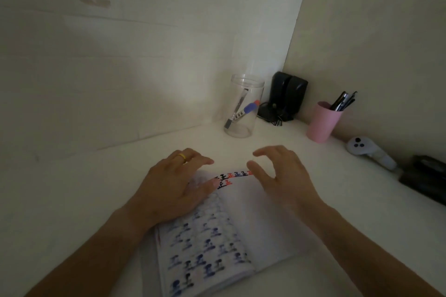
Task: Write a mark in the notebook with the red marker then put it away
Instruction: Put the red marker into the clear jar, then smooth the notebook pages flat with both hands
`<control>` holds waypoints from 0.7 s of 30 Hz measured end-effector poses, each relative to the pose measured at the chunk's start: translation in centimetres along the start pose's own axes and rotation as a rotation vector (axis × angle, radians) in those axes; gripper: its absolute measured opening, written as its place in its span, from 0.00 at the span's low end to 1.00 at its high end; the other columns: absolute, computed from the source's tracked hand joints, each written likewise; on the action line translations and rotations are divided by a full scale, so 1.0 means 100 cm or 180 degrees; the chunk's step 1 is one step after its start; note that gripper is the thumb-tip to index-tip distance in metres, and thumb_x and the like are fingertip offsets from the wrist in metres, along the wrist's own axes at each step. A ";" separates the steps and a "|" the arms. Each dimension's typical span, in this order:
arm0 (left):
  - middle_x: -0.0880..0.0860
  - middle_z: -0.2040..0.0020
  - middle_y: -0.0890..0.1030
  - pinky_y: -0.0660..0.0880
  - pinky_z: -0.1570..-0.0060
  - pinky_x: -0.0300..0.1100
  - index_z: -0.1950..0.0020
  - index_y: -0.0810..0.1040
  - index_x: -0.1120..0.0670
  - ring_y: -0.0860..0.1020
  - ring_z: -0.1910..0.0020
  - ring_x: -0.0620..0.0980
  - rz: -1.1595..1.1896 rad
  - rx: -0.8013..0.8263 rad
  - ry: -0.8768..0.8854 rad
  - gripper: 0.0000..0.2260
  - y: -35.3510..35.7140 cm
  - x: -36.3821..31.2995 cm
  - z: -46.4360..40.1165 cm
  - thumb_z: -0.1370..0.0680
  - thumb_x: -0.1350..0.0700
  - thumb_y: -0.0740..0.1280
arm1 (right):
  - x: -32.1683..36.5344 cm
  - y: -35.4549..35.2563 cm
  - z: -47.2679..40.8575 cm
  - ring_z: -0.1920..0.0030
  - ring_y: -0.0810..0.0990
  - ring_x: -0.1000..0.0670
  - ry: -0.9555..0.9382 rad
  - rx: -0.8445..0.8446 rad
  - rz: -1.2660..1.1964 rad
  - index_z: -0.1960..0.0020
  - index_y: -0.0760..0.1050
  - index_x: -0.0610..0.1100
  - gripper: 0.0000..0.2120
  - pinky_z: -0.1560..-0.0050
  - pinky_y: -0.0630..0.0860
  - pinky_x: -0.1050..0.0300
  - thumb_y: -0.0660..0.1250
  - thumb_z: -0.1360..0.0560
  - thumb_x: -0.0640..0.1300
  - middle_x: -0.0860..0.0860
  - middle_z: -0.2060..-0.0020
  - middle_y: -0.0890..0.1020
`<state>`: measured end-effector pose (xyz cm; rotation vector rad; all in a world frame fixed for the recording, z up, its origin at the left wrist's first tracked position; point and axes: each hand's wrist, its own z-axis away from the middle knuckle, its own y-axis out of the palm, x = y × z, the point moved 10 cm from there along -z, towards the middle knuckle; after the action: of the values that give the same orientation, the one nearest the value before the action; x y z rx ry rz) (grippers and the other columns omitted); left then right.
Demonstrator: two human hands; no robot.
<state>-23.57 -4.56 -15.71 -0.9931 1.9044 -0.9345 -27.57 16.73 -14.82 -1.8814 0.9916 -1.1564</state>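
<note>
An open notebook (253,229) lies on the white desk in front of me, its left page covered in blue and black stamped-looking marks, with a row of red, blue and black marks along the top of the right page. My left hand (173,185), wearing a gold ring, rests flat on the upper left page. My right hand (282,173) hovers over the top of the right page, fingers spread and curled, holding nothing. A clear jar (243,106) behind the notebook holds markers; one with a blue body and red end (251,106) leans inside it.
A pink cup (322,123) with dark pens stands at the back right. Black speakers (287,94) sit in the corner. A white controller (369,152) and a black object (424,176) lie along the right wall. Walls enclose the desk at back and right.
</note>
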 end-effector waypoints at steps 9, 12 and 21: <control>0.43 0.40 0.78 0.75 0.44 0.45 0.34 0.76 0.40 0.75 0.42 0.44 -0.0200 0.0507 0.0348 0.22 0.028 -0.005 -0.002 0.23 0.33 0.56 | -0.013 0.036 0.032 0.35 0.73 0.48 -0.0105 0.0234 0.0500 0.34 0.73 0.56 0.21 0.39 0.71 0.54 0.56 0.21 0.63 0.54 0.35 0.76; 0.41 0.40 0.78 0.74 0.43 0.44 0.36 0.75 0.38 0.74 0.41 0.43 -0.0214 0.0570 0.0326 0.21 0.030 -0.003 -0.006 0.24 0.32 0.57 | -0.014 0.037 0.031 0.35 0.72 0.49 -0.0107 0.0270 0.0502 0.34 0.72 0.56 0.21 0.40 0.72 0.53 0.55 0.21 0.63 0.55 0.34 0.76; 0.41 0.38 0.77 0.75 0.41 0.48 0.34 0.75 0.38 0.73 0.39 0.43 -0.0117 0.0728 0.0213 0.24 0.028 -0.004 -0.006 0.25 0.31 0.55 | -0.012 0.036 0.031 0.34 0.72 0.49 -0.0046 0.0317 0.0508 0.33 0.73 0.55 0.21 0.41 0.72 0.54 0.57 0.21 0.62 0.54 0.33 0.76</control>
<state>-24.72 -2.87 -17.73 -0.8729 1.7902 -1.1907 -25.96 16.60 -19.46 -1.6982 1.0369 -1.0768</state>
